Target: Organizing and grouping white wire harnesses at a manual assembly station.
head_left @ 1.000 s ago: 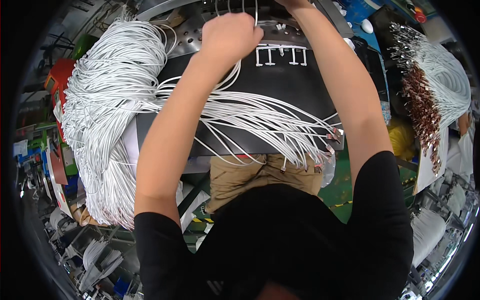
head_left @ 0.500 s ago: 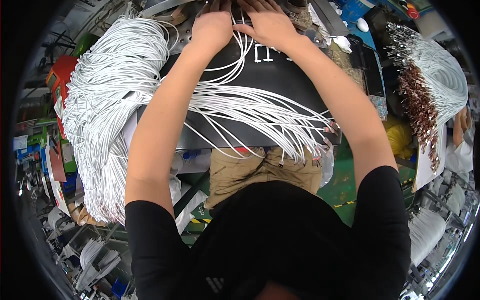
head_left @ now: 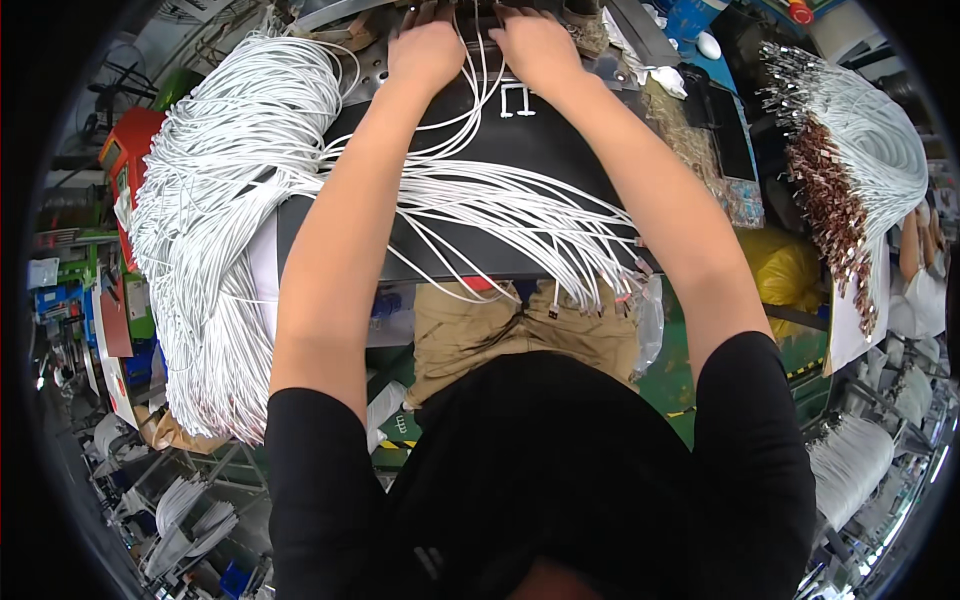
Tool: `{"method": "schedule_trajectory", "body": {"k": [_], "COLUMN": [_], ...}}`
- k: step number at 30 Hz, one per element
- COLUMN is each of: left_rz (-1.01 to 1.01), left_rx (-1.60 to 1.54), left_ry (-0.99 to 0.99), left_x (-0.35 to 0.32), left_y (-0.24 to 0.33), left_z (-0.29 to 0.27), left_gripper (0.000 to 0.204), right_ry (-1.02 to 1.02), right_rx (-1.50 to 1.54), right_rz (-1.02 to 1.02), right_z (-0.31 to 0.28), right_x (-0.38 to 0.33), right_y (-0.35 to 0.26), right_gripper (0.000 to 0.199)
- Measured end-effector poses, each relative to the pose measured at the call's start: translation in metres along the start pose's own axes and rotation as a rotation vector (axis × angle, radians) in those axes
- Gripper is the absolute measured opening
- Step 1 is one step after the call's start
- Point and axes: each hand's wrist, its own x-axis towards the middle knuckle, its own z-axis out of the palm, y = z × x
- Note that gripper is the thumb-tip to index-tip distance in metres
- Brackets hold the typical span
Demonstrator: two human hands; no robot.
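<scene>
While right hand joined left hand at far edge of black mat, both pressed fingers down side by side, probably pinching white cables; grip unclear. Cable ends trailed back toward body; big bundle lay left of left forearm.

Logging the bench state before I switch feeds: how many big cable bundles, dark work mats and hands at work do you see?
Large bundles of thin white cables: 2, one on the left, one on the right
Dark flat work mat: 1
Bare hands on the cables: 2, left hand, right hand
Total: 5
</scene>
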Motion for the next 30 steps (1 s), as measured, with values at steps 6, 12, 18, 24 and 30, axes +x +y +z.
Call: {"method": "schedule_trajectory", "body": {"k": [6, 12, 18, 24, 30], "left_rz": [-0.290, -1.021, -1.158, -1.178, -1.184], "left_rx": [-1.400, -1.770, -1.157, -1.241, -1.349], "left_ry": [-0.800, -0.623, -0.126, -0.217, -0.134], "left_x": [-0.193, -0.356, -0.366, -0.362, -0.369], "left_y": [0.022, -0.002, -0.031, -0.025, -0.027], "left_z": [-0.159, -0.116, -0.103, -0.076, -0.080], "left_gripper": [0.023, 0.037, 0.032, 0.035, 0.042], "right_ry": [0.391, -0.084, -0.363, -0.412, -0.406], "right_rx": [0.450, 0.346, -0.101, 0.040, -0.438], "right_rz": [0.313, 0.800, 0.352, 0.242, -0.327], "right_z": [-0.134, -0.130, -0.042, -0.092, -0.067], "right_x": [-0.150, -0.404, -0.541, -0.484, -0.534], "right_y": [0.047, 0.065, 0.038, 0.080, 0.146], "right_gripper": [0.025, 0.012, 0.063, 0.048, 0.041]}}
